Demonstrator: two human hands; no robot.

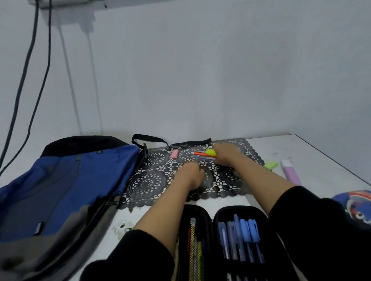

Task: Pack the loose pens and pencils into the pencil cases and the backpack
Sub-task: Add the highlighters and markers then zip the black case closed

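1. The right grip, upper centre of the frame, is closed round a bundle of pens. They stick out of it toward frame left, long axis running left to right above the mat.
2. The left grip sits just below and left of the bundle, fingers curled down onto the mat. I cannot tell whether it holds anything.
3. The open case lies at bottom centre, below both grips. Its loops hold their contents up-and-down in the frame, so the bundle probably needs a quarter turn on the way down.
4. Counts:
   - The bundle looks like three pens (orange, yellow-capped, pale), though blur leaves that unsure.
   - Five blue pens are in the case.
   - One eraser lies on the mat.
   - A green item and a purple item lie loose on the bench at right.
   - There are two cases; the second case is at lower right.
   - One backpack lies at left.
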